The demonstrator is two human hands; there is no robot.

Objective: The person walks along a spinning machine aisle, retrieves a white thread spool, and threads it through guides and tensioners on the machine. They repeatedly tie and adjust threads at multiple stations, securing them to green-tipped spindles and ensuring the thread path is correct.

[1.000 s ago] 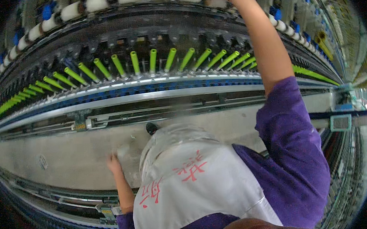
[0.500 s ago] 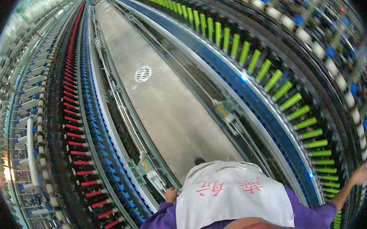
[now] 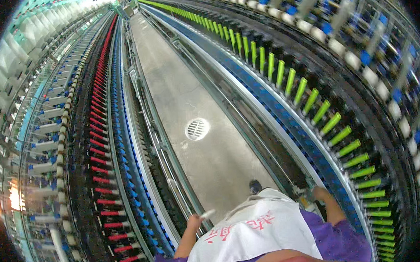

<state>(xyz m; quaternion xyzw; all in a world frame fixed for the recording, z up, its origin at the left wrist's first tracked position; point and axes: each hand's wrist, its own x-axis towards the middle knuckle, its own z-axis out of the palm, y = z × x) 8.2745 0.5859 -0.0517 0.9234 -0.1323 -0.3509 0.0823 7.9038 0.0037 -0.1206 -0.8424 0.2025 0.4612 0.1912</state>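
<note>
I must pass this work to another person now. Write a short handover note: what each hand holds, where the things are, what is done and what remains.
Left hand: low at the person's side, holding a small white tube-like piece; its grip is closed on it.
Right hand: down by the rail of the right-hand machine, near a small pale thing; whether it grips cannot be told.
Things: green bobbins line the right frame, red bobbins the left; the aisle floor with a round drain runs between.
Done and left: the pictures do not settle either.

A grey concrete floor [image 3: 188,93] runs as a narrow aisle between two long spinning frames; a round metal drain grate [image 3: 197,129] sits in it.
</note>
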